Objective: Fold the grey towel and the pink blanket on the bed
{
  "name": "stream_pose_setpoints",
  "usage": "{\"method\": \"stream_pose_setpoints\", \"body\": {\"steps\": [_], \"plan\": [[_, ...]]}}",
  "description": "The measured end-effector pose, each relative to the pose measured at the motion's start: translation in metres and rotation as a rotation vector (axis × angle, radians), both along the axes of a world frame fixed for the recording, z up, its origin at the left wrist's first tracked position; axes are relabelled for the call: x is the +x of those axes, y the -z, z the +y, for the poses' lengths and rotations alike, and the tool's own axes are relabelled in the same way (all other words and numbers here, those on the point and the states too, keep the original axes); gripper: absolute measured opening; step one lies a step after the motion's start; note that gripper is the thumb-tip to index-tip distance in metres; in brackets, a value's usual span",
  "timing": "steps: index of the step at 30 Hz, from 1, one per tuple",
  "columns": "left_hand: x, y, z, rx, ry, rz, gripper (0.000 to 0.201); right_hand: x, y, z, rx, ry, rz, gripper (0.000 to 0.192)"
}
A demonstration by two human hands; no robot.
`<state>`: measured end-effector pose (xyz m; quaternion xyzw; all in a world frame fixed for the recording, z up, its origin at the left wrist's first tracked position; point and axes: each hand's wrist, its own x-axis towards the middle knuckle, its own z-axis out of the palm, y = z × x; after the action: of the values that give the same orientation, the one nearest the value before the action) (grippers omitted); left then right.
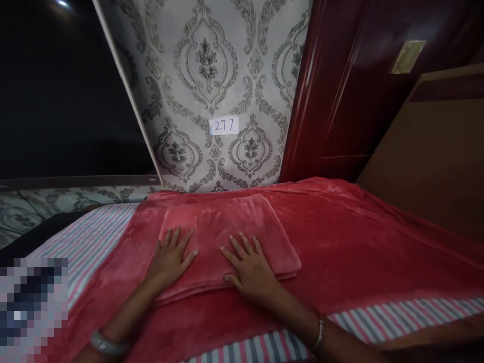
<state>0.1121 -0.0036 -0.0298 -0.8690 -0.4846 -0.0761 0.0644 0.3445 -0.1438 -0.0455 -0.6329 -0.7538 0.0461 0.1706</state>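
A folded pinkish-red plush blanket (pixel 212 252) lies flat in several layers in the middle of the view. My left hand (pixel 170 258) rests palm down on its left part, fingers spread. On the near right part lies my right hand (pixel 247 262), also palm down with its fingers apart. Faint hand-shaped marks show in the pile beyond my fingers. Under the folded blanket spreads a larger red plush cloth (pixel 359 247), with some wrinkles toward the back. Neither hand grips anything.
A striped sheet (pixel 86 242) shows at the left and along the near edge. A dark television screen (pixel 68 96) stands at the back left. Patterned wallpaper bears a paper label (pixel 224 125) reading 277. A dark red door (pixel 336 91) and a brown panel (pixel 434 151) stand at the right.
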Motion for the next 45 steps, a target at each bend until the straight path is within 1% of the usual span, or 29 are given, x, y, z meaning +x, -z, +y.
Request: {"method": "stream_pose_setpoints", "body": {"steps": [2,5,9,12,14,16,18,20,23,25,27,29,32,35,37,39,42,45], "plan": [[0.0,0.009,0.002,0.016,0.018,-0.013,0.063,0.0,0.005,0.002,0.012,0.007,-0.004,0.066],[0.002,0.012,0.005,0.013,0.032,-0.022,0.063,0.0,0.008,0.003,0.02,0.014,-0.01,0.065],[0.0,0.004,0.004,-0.038,0.008,-0.022,0.063,-0.003,0.007,0.002,0.032,0.024,-0.009,0.065],[-0.002,-0.005,-0.001,-0.034,0.019,-0.051,0.062,0.002,-0.001,-0.004,0.051,0.005,0.021,0.061],[-0.002,-0.011,-0.008,0.016,0.06,-0.071,0.062,0.014,-0.01,-0.007,0.095,0.033,0.065,0.055],[0.001,-0.016,-0.019,0.089,0.15,-0.077,0.063,0.031,-0.019,-0.008,0.184,0.109,0.129,0.049],[0.007,-0.016,-0.03,0.139,0.247,-0.074,0.064,0.05,-0.021,-0.006,0.281,0.188,0.216,0.045],[0.013,-0.01,-0.038,0.133,0.291,-0.067,0.064,0.064,-0.016,-0.003,0.332,0.25,0.305,0.043],[0.019,0.005,-0.042,0.083,0.282,-0.052,0.062,0.071,0.004,-0.002,0.34,0.327,0.326,0.041],[0.02,0.012,-0.041,0.07,0.268,-0.043,0.063,0.07,0.018,-0.004,0.347,0.338,0.289,0.04],[0.019,0.016,-0.04,0.07,0.262,-0.04,0.063,0.067,0.027,-0.007,0.363,0.319,0.27,0.04],[0.019,0.017,-0.039,0.073,0.263,-0.046,0.063,0.068,0.03,-0.009,0.376,0.301,0.281,0.04],[0.017,0.016,-0.039,0.08,0.283,-0.072,0.061,0.071,0.029,-0.012,0.406,0.269,0.317,0.037],[0.006,0.016,-0.04,0.1,0.364,-0.085,0.061,0.073,0.024,-0.022,0.407,0.204,0.292,0.037],[-0.009,0.019,-0.04,0.143,0.437,-0.066,0.064,0.075,0.019,-0.033,0.362,0.146,0.197,0.041],[-0.03,0.024,-0.039,0.209,0.469,-0.039,0.065,0.076,0.016,-0.046,0.302,0.098,0.075,0.051],[-0.062,0.029,-0.037,0.287,0.424,-0.006,0.058,0.081,0.016,-0.06,0.263,0.082,-0.068,0.064],[-0.08,0.025,-0.04,0.322,0.376,0.043,0.062,0.089,0.025,-0.063,0.292,0.126,-0.15,0.072]]}}
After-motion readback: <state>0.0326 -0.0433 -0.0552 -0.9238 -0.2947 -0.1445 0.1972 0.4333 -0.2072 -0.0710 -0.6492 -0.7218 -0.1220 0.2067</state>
